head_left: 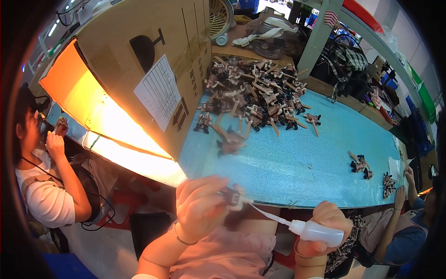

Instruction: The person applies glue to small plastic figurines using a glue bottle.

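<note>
Above the table's near edge, my left hand [197, 207] is closed on a small doll figure [233, 199] with a dark and whitish body. My right hand [332, 215] grips a white squeeze bottle [320, 233], held tilted. Its long thin nozzle [272, 215] points left, and the tip is at or very near the figure; contact is hard to make out. Farther off on the blue tabletop [288, 162], one figure [231, 143] appears smeared. Behind it lies a large heap of similar figures [260, 95] with flat wooden-looking sticks among them.
A tall cardboard box [153, 28] stands at the left, lit orange inside. Some figures [360, 165] lie apart at the right. A fan [220, 18] is at the back. One person [51, 186] sits at the left, another [409, 228] at the right. Bags [341, 60] rest beyond a metal post.
</note>
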A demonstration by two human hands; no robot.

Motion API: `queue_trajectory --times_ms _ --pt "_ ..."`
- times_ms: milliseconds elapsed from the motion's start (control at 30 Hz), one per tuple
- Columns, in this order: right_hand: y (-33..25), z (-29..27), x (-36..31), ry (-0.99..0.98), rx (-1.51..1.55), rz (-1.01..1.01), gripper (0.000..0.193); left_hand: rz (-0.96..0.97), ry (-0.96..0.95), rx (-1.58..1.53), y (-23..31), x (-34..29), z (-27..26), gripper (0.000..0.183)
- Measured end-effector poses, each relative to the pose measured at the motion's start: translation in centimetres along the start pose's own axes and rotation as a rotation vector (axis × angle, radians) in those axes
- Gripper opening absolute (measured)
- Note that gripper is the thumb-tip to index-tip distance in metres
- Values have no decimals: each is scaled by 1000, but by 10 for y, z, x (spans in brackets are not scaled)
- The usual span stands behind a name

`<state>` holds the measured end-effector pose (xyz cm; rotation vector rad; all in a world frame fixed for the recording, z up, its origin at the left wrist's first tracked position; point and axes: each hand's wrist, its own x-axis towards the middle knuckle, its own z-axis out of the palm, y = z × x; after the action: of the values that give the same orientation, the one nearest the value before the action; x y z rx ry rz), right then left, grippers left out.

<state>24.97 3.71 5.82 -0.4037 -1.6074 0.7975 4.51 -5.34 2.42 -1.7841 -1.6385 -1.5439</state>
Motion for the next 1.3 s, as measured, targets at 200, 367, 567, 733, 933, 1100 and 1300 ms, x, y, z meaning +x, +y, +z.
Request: queue_trajectory --times_ms 200,367,567,733,933,1100,1300 --pt "0 -1 2 -124 -9 -50 57 22 16 54 0 0 1 41" --pt "-2 1 0 -128 -68 -21 57 24 12 57 1 1 1 41" --pt "-1 3 1 -129 -97 -25 56 64 67 101 0 3 1 39" --pt "1 -5 8 -224 61 -26 42 19 23 50 1 -1 -1 40" --pt "0 -1 6 -197 108 -14 41 15 31 60 -1 -2 -1 41" --pt "-1 -3 4 -190 157 25 40 9 26 48 0 -2 -2 41" --pt "-1 -2 0 -125 170 16 43 43 79 59 -3 2 -1 36"
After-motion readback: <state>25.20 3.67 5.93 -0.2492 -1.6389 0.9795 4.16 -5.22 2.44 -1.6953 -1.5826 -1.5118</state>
